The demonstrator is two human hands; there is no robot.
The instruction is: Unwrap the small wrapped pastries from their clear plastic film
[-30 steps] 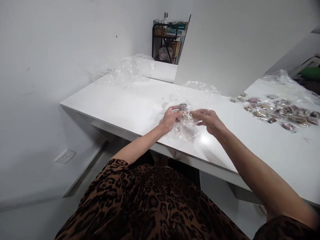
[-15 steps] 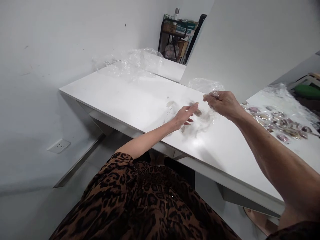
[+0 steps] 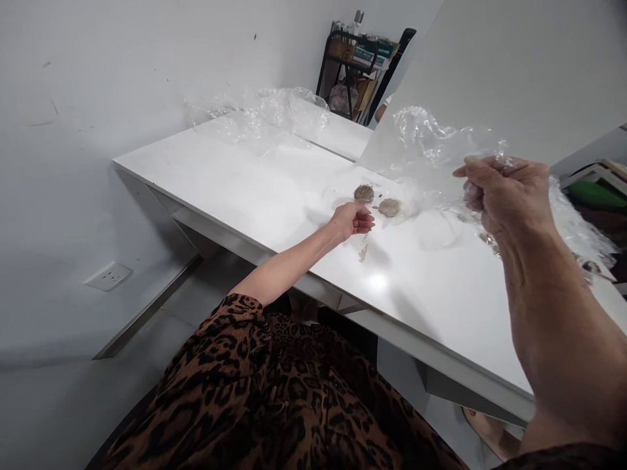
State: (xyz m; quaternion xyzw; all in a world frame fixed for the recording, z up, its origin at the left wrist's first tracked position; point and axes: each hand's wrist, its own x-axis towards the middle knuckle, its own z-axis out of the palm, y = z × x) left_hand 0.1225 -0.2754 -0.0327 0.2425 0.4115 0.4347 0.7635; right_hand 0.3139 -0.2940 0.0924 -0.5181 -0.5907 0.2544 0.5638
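Observation:
My right hand (image 3: 512,189) is closed on crumpled clear plastic film (image 3: 431,153), lifted above the white table (image 3: 220,183); the film trails left toward the tabletop. My left hand (image 3: 353,220) rests low over the table with loosely curled fingers, nothing visible in them. Just beyond its fingers lie two flat round brown pieces: a darker disc (image 3: 364,193) and a paler disc (image 3: 389,207). Clear plastic appears to lie around them. A few small brown scraps (image 3: 363,253) are on the table nearby.
More crumpled clear plastic (image 3: 274,117) lies at the far left of the table. Beyond stands a black shelf cart (image 3: 347,65) with boxes. A large pale panel (image 3: 514,72) rises behind the table. Small wrapped pieces (image 3: 490,241) lie partly hidden behind my right arm.
My right hand has moved right and toward me, drawing the plastic film up and out. My left hand has shifted slightly down and left, and its fingers have curled; both brown discs now show plainly.

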